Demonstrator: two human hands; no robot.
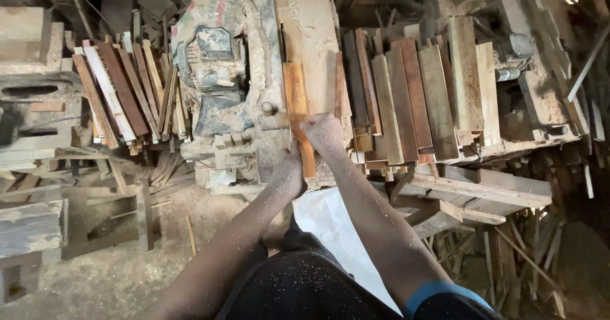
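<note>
A narrow reddish-brown wooden strip (297, 101) lies lengthwise on the dusty saw table (311, 34), pointing away from me. My left hand (289, 172) grips its near end from the left side. My right hand (323, 132) presses down on the strip a little farther up, fingers curled over its right edge. Both hands are coated in sawdust. A metal fence (272, 53) runs along the strip's left side, with a round knob (267, 108) beside it.
A dust-covered motor (213, 56) sits left of the fence. Several cut planks (413, 97) are stacked to the right, and more thin slats (124, 94) lean at the left. A white sack (330, 224) lies below the table; scrap wood litters the floor.
</note>
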